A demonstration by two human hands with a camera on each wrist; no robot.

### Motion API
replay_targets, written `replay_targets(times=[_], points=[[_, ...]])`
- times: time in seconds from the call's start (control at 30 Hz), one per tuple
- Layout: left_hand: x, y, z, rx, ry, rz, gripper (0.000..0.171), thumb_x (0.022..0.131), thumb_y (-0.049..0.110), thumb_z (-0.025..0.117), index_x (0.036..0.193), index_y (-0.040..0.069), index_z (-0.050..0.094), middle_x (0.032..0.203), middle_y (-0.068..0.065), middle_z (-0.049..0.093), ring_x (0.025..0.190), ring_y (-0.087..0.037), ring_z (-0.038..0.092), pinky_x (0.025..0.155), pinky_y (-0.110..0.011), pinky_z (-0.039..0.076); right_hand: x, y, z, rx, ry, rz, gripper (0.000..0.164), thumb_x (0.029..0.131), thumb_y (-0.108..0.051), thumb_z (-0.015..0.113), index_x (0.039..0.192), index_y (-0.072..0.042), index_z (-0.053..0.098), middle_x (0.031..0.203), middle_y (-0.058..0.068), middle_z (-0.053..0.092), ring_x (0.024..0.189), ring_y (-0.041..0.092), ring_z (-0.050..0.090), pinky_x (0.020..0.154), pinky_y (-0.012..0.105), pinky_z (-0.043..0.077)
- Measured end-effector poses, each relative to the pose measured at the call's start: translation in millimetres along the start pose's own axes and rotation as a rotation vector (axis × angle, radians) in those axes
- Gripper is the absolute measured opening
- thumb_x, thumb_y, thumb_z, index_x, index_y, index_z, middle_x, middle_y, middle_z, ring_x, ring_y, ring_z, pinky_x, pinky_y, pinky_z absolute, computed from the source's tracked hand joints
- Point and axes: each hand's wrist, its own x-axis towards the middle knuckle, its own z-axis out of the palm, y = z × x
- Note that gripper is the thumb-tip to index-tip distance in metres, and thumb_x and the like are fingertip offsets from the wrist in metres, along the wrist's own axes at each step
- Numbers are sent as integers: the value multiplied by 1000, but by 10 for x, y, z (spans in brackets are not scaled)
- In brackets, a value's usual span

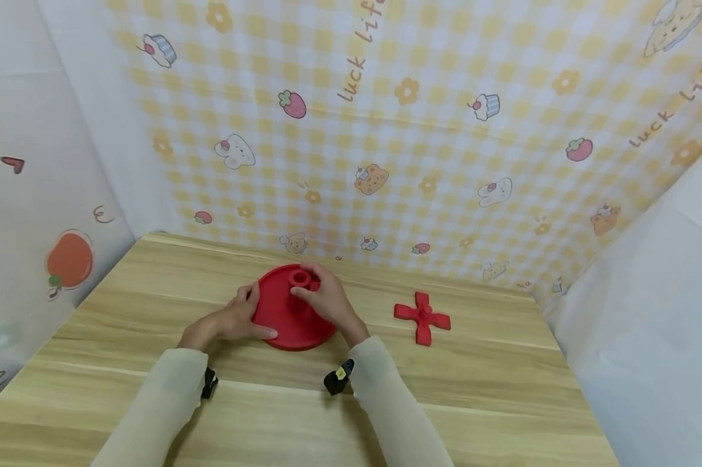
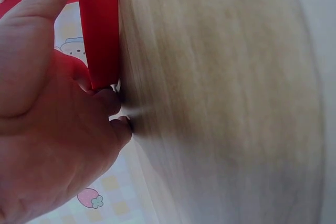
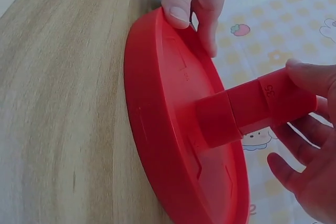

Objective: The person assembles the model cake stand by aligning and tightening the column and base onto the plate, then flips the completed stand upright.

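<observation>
A round red base (image 1: 286,324) with a raised rim lies flat on the table, and a stepped red post (image 3: 236,116) stands up from it. My left hand (image 1: 234,318) holds the left edge of the base, thumb over the rim and fingers at the side. In the left wrist view the fingertips reach down to the tabletop beside the red rim (image 2: 100,35). With thumb and fingers, my right hand (image 1: 330,301) pinches the post's top section, marked 35 in the right wrist view; its other fingers are spread behind.
To the right of the base, a red cross-shaped piece (image 1: 409,312) with a small central peg lies on the wooden table (image 1: 257,415). A yellow checked cloth (image 1: 327,143) hangs behind the table's back edge, with white sheets at both sides.
</observation>
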Motion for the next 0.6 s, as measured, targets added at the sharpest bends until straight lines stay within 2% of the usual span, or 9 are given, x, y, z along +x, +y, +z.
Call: replay_targets(times=[0.2,0.43,0.6], points=[[16,12,9,12,0,4,126,83,46,77,152,-10,-13,156,-31,-1,141,-54,13,112,-67,27,-8,-11,23,-6,69,32,49,85,-22,80,129,-11,60,119,3,66,104,15,61,86,27,56],[17,15,-10,30,1,2,125,84,46,77,151,-11,-12,155,-33,-1,141,-55,12,112,-67,25,-13,-39,125,-96,190,18,45,82,-27,83,116,-9,60,109,4,67,94,14,62,78,24,56],[28,0,14,22,-2,-7,126,83,46,77,152,-10,-12,155,-32,-1,141,-54,13,112,-67,25,-25,-12,165,-138,221,42,46,81,-32,84,112,-10,59,106,3,67,91,13,61,75,24,56]])
